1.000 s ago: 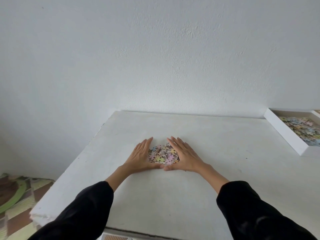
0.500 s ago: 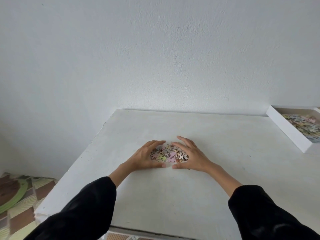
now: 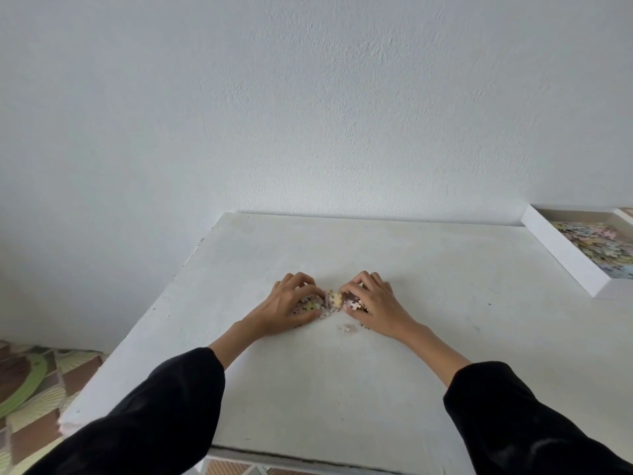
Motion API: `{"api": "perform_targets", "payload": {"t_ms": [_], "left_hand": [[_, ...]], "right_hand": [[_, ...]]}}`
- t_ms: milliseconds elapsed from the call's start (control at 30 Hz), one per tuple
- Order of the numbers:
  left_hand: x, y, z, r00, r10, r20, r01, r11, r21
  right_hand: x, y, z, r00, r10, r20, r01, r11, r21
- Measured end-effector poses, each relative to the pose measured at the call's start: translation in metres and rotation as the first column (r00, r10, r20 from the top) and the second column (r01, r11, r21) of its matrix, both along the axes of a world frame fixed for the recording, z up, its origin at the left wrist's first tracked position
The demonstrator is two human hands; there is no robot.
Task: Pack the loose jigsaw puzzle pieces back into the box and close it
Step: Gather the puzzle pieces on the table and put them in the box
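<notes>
Head view: left hand (image 3: 291, 303) and right hand (image 3: 373, 303) are clutching pieces (image 3: 334, 299) mid-way across the bench (image 3: 342, 389), apparently gathering a load for the box (image 3: 561, 248) at its right edge.

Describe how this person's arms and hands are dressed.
Loose long black fabric sleeves cover both arms, the left sleeve and the right sleeve each ending short of the wrist. The left hand and the right hand are bare: no gloves, and no rings, watch or bracelet show.
</notes>
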State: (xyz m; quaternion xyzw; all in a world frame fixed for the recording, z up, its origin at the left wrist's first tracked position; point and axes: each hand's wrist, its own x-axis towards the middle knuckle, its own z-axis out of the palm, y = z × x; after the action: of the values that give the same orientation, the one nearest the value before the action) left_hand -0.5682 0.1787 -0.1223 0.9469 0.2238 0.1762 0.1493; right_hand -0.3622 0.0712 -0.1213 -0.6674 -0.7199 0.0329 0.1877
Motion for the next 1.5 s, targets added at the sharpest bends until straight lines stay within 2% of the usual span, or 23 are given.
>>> {"api": "perform_targets", "payload": {"t_ms": [133,300,467,567,667,1000,1367,1500], "left_hand": [[0.002,-0.003,0.005,0.998,-0.017,0.056,0.016,1.000,0.013],[0.005,-0.005,0.009,0.999,-0.001,0.050,0.001,1.000,-0.005],[0.002,-0.006,0.009,0.992,0.021,0.128,-0.014,0.999,-0.051],[0.001,-0.007,0.010,0.979,0.008,0.201,0.002,0.999,-0.052],[0.002,-0.010,0.012,0.959,0.012,0.282,0.014,0.996,-0.091],[0.027,-0.013,0.041,0.922,-0.028,0.386,0.041,0.999,-0.023],[0.084,-0.022,0.076,0.916,-0.081,0.393,0.071,0.997,0.039],[0.122,-0.030,0.086,0.917,-0.067,0.392,0.065,0.998,0.018]], "right_hand": [[0.001,0.002,-0.002,0.999,0.031,-0.037,-0.028,0.997,0.075],[0.000,0.006,0.003,0.993,0.051,-0.111,-0.035,0.990,0.139],[0.003,0.007,0.005,0.953,0.030,-0.301,0.024,0.984,0.175],[0.005,0.012,0.008,0.890,-0.019,-0.456,0.113,0.977,0.180],[0.008,0.014,0.011,0.846,-0.031,-0.532,0.128,0.981,0.146],[0.019,0.010,0.041,0.810,0.061,-0.583,0.066,0.979,0.194],[0.080,-0.001,0.081,0.801,0.099,-0.590,0.052,0.971,0.233],[0.113,-0.012,0.094,0.786,0.101,-0.609,0.055,0.971,0.232]]}}
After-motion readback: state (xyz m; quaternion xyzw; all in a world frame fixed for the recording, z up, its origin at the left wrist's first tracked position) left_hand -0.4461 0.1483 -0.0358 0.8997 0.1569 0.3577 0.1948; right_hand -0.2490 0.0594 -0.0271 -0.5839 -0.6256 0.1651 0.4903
